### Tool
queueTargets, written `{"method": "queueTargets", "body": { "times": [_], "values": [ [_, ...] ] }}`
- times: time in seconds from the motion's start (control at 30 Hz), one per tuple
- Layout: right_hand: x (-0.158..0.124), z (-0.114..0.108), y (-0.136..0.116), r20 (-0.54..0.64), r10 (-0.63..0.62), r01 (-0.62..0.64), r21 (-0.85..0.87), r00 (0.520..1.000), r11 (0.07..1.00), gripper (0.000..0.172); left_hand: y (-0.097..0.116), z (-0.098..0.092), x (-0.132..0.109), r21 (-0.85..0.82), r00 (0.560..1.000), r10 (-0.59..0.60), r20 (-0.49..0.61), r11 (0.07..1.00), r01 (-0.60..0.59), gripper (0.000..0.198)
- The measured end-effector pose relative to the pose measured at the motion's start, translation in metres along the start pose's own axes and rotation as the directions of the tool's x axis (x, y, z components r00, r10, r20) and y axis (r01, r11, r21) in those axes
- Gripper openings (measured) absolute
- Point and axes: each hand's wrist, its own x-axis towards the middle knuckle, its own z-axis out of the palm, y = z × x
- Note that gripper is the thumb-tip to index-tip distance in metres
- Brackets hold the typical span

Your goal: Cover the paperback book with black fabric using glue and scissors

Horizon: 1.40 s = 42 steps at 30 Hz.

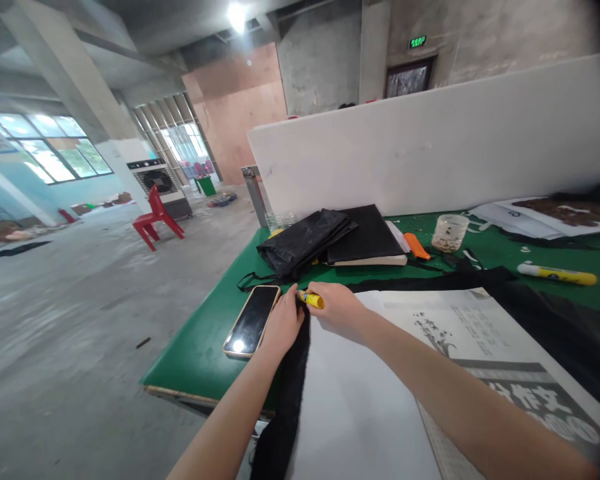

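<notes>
My right hand (337, 308) is closed around a yellow pen-shaped tube (314, 300), its tip pointing left. My left hand (286, 323) lies right beside it, fingers together at the edge of a black cloth (289, 407); the fingertips meet near the tube's tip and are partly hidden. White paper (355, 400) covers much of the cloth under my right forearm. To its right is a printed sheet (473, 327) with a plant drawing and characters. A phone (253, 320) in a light case rests just left of my left hand.
Behind my hands are a folded black plastic sheet (305, 243), a black-covered book (365, 237), an orange cutter (417, 246) and a clear cup (450, 233). Another yellow tube (557, 274) lies at right. A white board (430, 153) stands along the green table's (195, 353) back.
</notes>
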Motion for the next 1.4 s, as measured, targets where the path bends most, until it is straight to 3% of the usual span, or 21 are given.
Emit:
{"method": "queueTargets", "body": {
  "times": [0.13, 0.33, 0.6, 0.9, 1.13, 1.4],
  "values": [
    [-0.004, -0.011, 0.001, 0.054, -0.054, 0.056, -0.035, 0.997, 0.998, 0.004, 0.0, 0.001, -0.001, -0.003, 1.0, -0.019, 0.004, 1.0, 0.019, 0.048],
    [0.006, -0.009, 0.005, 0.128, -0.058, 0.069, -0.081, 0.99, 0.994, 0.012, -0.002, 0.001, -0.001, -0.028, 1.0, 0.0, 0.002, 1.0, 0.0, 0.048],
    [-0.01, -0.013, 0.001, 0.091, 0.045, -0.037, -0.079, 0.995, 0.996, 0.002, -0.003, 0.0, 0.001, -0.058, 0.999, 0.037, -0.005, 0.998, -0.037, 0.051],
    [-0.001, -0.008, 0.006, 0.108, 0.175, -0.165, -0.095, 0.979, 0.982, 0.018, -0.003, 0.001, 0.001, -0.029, 0.999, 0.03, 0.014, 0.999, -0.029, 0.048],
    [0.011, -0.01, 0.011, 0.048, 0.246, -0.24, -0.109, 0.968, 0.965, 0.029, -0.001, 0.0, 0.001, -0.013, 0.999, 0.043, 0.004, 0.999, -0.043, 0.047],
    [0.007, -0.024, 0.003, -0.235, 0.236, -0.256, -0.061, 0.943, 0.965, 0.021, 0.0, -0.001, 0.001, -0.013, 0.998, 0.068, 0.001, 0.998, -0.068, 0.045]
  ]
}}
